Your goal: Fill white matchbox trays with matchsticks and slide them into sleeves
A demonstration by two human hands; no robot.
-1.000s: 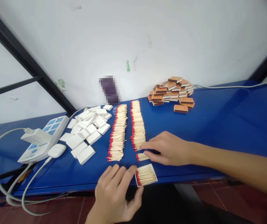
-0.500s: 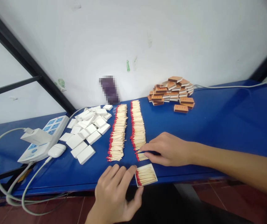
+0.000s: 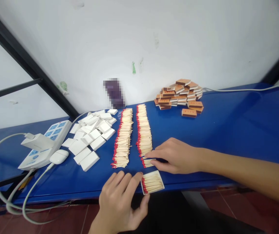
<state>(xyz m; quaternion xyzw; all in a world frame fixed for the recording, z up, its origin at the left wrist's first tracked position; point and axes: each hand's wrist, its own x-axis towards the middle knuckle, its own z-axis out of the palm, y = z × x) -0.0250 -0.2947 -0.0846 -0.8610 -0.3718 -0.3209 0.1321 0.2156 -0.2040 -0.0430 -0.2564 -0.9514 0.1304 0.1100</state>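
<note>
My left hand (image 3: 121, 200) pinches the left side of a small open matchbox tray (image 3: 152, 182), filled with red-tipped matches, at the table's front edge. My right hand (image 3: 175, 155) lies just behind it, fingers closed around a small bunch of matches (image 3: 147, 162) at the near end of the right row of matches (image 3: 143, 129). A second row of matches (image 3: 123, 138) lies to its left.
White inner trays (image 3: 90, 136) are piled left of the rows. A heap of brown matchbox sleeves (image 3: 180, 97) sits at the back. A power strip (image 3: 45, 144) with a charger and cables lies far left on the blue table (image 3: 239, 130). A white wall is behind.
The right hand has drawn the small bunch of matches slightly away from the row. The left hand and the tray have stayed put.
</note>
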